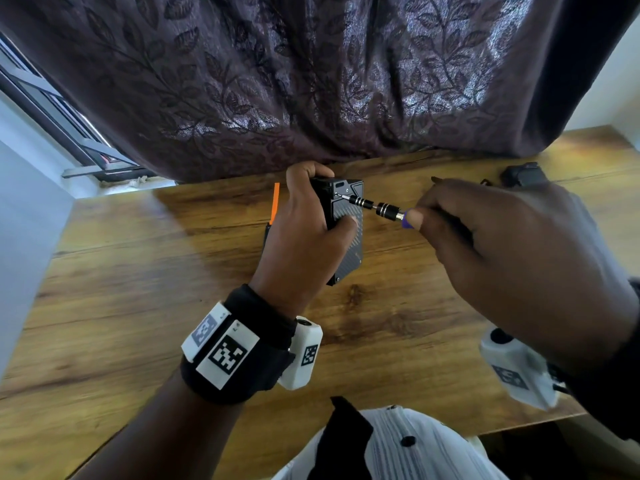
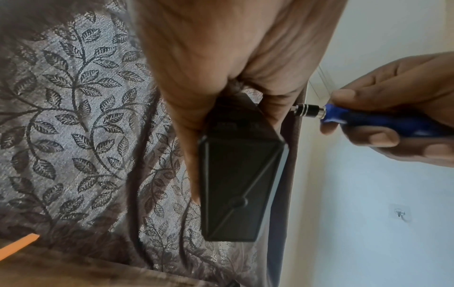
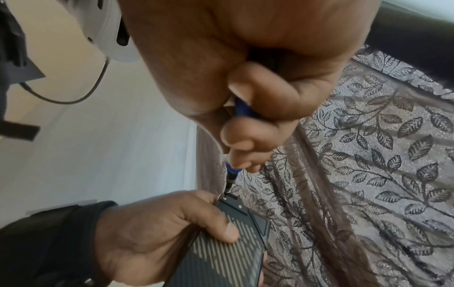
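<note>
Black rectangular box with carbon-weave face (image 1: 349, 237), over our brown wooden table (image 1: 138, 289): we curl our left hand (image 1: 301, 237) round it to steady it, while our right hand (image 1: 502, 258) pinches a blue-handled metal-shafted screwdriver (image 1: 381, 208), tip at its top-corner screw (image 1: 337, 195).

The left hand (image 1: 304, 237) reaches forward over the middle of the desk (image 1: 173, 289). Its thumb lies across the face of the black case (image 1: 348, 237), with the fingers wrapped behind. The right hand (image 1: 512, 265), raised toward the right edge, pinches the screwdriver (image 1: 377, 207), apparently between thumb and curled fingers.
</note>
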{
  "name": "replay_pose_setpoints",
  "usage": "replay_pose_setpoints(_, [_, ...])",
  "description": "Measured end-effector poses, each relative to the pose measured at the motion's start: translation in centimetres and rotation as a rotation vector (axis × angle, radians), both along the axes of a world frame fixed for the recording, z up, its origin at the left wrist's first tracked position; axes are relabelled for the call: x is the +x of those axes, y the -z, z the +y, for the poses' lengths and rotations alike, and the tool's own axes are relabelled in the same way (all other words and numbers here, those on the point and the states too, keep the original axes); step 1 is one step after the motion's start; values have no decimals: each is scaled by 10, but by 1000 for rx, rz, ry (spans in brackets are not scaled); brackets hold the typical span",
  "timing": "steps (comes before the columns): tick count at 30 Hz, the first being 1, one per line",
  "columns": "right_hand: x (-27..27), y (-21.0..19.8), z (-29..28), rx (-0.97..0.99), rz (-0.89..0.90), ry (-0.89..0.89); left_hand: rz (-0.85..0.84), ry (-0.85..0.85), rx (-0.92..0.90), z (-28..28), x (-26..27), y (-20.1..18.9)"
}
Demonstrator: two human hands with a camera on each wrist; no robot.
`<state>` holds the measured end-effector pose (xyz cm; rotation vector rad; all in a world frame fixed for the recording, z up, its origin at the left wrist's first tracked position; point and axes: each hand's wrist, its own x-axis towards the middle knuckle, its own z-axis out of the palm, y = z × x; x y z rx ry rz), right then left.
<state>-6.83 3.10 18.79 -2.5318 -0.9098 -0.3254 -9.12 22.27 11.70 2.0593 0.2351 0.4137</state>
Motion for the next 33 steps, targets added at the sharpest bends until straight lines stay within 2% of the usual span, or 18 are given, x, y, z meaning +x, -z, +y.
replay_pose_setpoints(5, [0, -6, 3, -39, 15, -19, 14, 4, -11, 1, -1, 3])
replay_pose_setpoints(11, [1, -3, 0, 32, -61, 19, -4, 1, -21, -1, 0, 5])
replay_pose_setpoints(16, [2, -7, 4, -45, 29, -36, -3, -21, -27, 1, 1, 3])
replay_pose_setpoints(22, [4, -1, 1, 68, -67, 29, -15, -23, -23, 0, 1, 3])
replay_pose_setpoints(25, [4, -7, 2, 49, 34, -4, -2, -13, -33, -1, 0, 3])
replay_pose_setpoints(27, [4, -10, 3, -5, 32, -17, 4, -14, -32, -1, -1, 3])
replay_pose_setpoints(33, [5, -6, 5, 9, 0, 36, -7, -28, -39, 0, -1, 2])
